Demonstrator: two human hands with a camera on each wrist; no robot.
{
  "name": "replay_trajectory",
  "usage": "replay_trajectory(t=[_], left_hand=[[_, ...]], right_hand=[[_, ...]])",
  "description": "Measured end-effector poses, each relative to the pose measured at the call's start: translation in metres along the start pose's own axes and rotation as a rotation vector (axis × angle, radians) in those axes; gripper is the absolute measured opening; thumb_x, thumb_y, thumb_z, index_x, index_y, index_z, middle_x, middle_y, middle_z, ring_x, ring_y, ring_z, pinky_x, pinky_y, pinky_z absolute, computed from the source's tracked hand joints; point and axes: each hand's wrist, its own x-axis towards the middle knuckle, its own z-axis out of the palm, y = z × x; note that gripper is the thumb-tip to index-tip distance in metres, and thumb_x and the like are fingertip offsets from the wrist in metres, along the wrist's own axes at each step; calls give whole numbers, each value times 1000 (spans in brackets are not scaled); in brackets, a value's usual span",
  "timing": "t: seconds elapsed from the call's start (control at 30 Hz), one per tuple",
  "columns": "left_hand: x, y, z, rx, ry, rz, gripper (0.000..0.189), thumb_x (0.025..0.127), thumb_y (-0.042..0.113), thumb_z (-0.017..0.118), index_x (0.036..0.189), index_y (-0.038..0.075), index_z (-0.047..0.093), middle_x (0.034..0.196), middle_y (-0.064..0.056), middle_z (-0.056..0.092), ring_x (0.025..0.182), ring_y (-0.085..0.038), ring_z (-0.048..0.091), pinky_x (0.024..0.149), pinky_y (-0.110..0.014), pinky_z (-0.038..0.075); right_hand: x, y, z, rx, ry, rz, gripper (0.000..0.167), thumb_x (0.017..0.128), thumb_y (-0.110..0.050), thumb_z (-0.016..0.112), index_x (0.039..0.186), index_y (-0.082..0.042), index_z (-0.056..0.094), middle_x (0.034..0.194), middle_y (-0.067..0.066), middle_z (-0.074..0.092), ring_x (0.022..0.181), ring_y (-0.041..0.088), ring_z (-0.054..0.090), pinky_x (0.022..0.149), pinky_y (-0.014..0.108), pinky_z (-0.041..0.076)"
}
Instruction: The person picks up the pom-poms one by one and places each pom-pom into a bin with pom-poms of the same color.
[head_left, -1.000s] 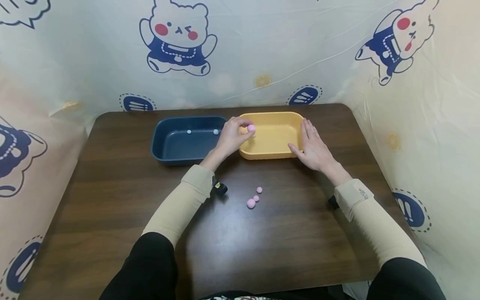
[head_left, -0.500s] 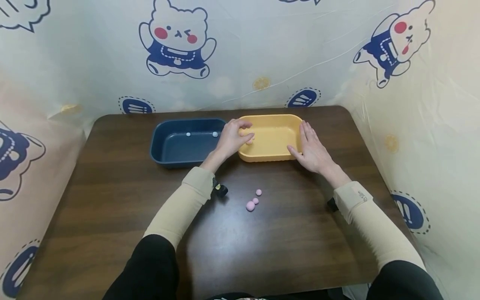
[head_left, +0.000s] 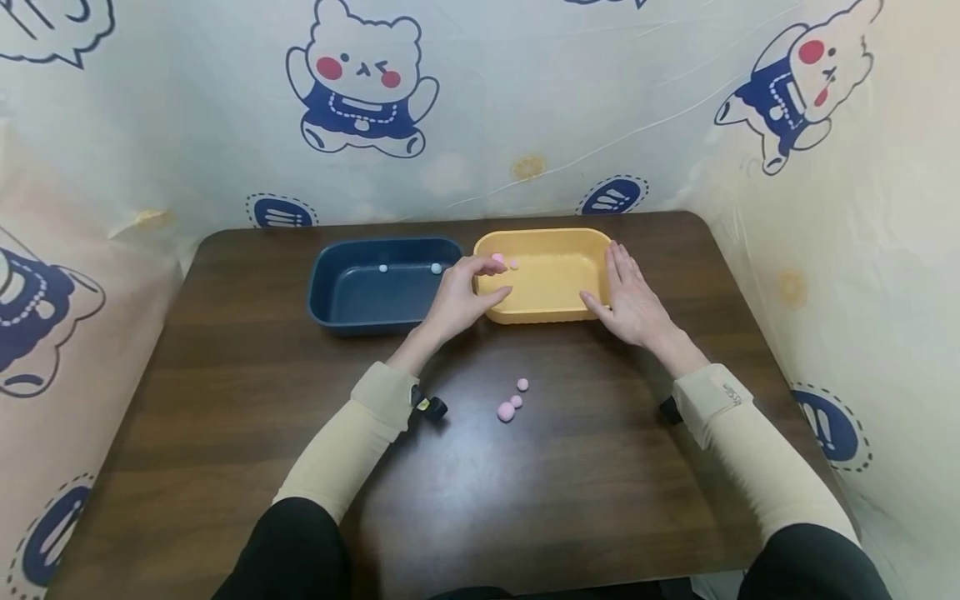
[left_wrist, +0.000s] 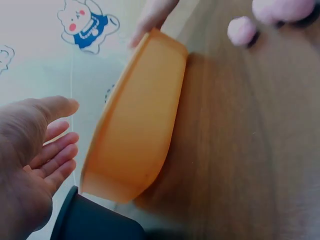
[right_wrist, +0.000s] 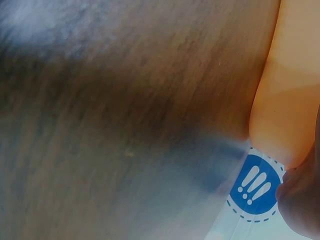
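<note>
My left hand hovers at the left end of the yellow tray, thumb and fingers apart with nothing between them. Inside that end lie a pink ball and a smaller pink ball, partly screened by the fingers. My right hand rests flat-fingered against the tray's right rim. In the left wrist view, the left palm and bent fingers stand beside the yellow tray's outer wall. The right wrist view catches only a bit of the right hand at the tray's corner.
A dark blue tray stands left of the yellow one, holding two pale balls. On the brown table in front lie a larger pink ball and two smaller pink balls. Printed sheeting surrounds the table.
The left hand held a pink ball a second ago; it has let go and its fingers have spread. The ball now lies in the yellow tray. The right hand stays at the rim.
</note>
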Motion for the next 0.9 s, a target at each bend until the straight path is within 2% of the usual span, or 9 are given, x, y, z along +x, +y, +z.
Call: replay_trajectory(t=[0.13,0.27,0.4,0.57,0.7,0.9], left_hand=[[-14,5,-2,-29,-3,24,37,94,19,88,124,1,76,124,-19,78,119,-35,68,106,-53,56],[-29,10,-3,-61,-21,12,37,93,18,89,124,2,75,125,-21,77,120,-37,65,106,-57,55],[-42,15,-6,-73,-42,9,36,92,17,90,123,5,74,126,-18,76,123,-33,63,110,-60,53],[-59,18,-11,-101,-85,14,39,92,17,90,125,5,72,127,-17,75,125,-36,63,116,-62,50],[-76,17,-15,-120,-119,2,42,92,15,90,127,4,72,130,-18,75,128,-36,64,121,-59,48],[-99,9,-15,-108,-188,-20,45,92,16,90,131,5,71,132,-17,74,128,-35,66,119,-59,50]], right_hand=[[-1,1,-1,-2,0,2,101,112,-63,40,173,3,-5,185,24,-5,174,39,-3,142,55,8],[-1,1,0,4,-9,7,101,112,-63,40,173,2,-6,185,22,-8,174,39,-5,142,55,7],[-1,1,0,3,-1,1,101,112,-62,41,173,4,-5,185,24,-6,174,39,-3,142,56,8],[0,0,1,2,6,-2,101,112,-62,41,173,5,-4,185,25,-4,174,40,-2,142,56,8],[0,0,1,4,-1,-1,101,112,-63,40,173,3,-5,185,24,-6,174,40,-3,142,56,8],[1,1,0,4,-11,3,101,112,-65,38,173,1,-9,185,21,-11,174,39,-5,142,56,6]])
